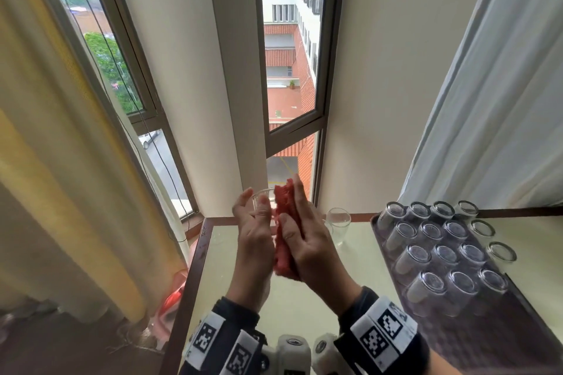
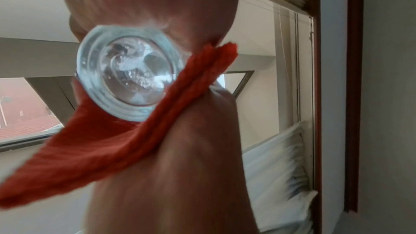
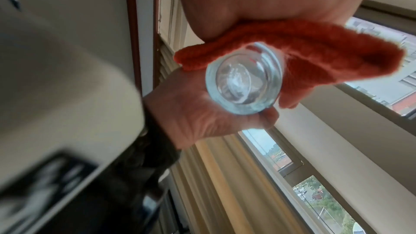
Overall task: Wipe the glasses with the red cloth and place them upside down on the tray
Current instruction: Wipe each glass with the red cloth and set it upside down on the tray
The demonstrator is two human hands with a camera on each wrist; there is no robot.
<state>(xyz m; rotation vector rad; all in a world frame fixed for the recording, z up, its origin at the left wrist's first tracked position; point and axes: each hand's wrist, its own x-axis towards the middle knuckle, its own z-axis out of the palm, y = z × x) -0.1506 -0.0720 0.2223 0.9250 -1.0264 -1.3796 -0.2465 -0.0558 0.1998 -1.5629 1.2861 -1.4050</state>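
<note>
My left hand (image 1: 254, 222) grips a clear glass (image 1: 262, 195) in the air above the table's far end. In the right wrist view its thick base (image 3: 244, 81) faces the camera, with my left fingers (image 3: 290, 99) curled round it. My right hand (image 1: 307, 240) holds the folded red cloth (image 1: 285, 222) and presses it against the side of the glass. The left wrist view shows the cloth (image 2: 101, 149) wrapped along the glass base (image 2: 133, 77). At the right, the dark tray (image 1: 518, 329) carries several glasses standing upside down (image 1: 441, 256).
One upright glass (image 1: 338, 224) stands on the table (image 1: 231, 268) just right of my hands, near the tray's far corner. An open window and wall rise behind the table. Curtains hang at both sides. The table's wooden left edge (image 1: 195, 268) drops to the floor.
</note>
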